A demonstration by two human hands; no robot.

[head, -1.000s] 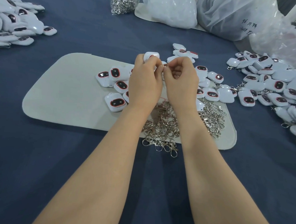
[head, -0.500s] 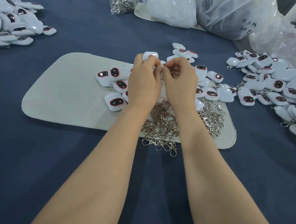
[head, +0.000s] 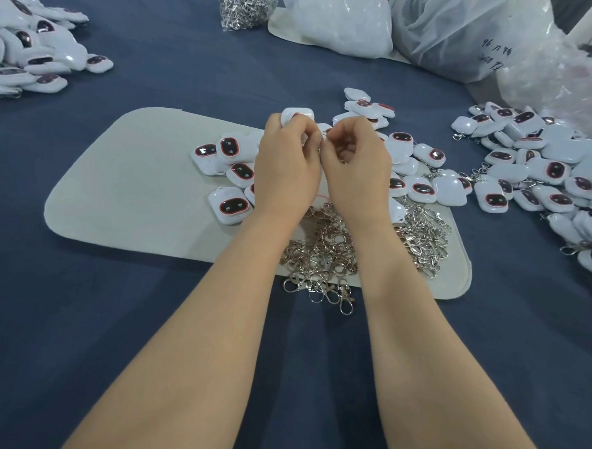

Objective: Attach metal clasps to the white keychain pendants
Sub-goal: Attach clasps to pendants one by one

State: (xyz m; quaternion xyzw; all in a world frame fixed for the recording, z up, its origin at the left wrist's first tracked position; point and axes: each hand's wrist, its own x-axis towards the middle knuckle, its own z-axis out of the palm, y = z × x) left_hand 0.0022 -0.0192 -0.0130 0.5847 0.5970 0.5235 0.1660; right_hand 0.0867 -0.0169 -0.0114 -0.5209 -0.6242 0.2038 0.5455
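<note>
Slippage threatens: left hand [head: 287,162] grips rounded white plastic pendant [head: 295,113], right hand [head: 355,169] pinches tiny silver metal clasp [head: 323,133]; misaligned, it could spring free.

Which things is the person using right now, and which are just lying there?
In use: left hand holding a pendant; right hand pinching a clasp against it; clasp pile and loose pendants on the mat.
Lying about: white bags, bagged clasps, far-left pendant heap.
</note>
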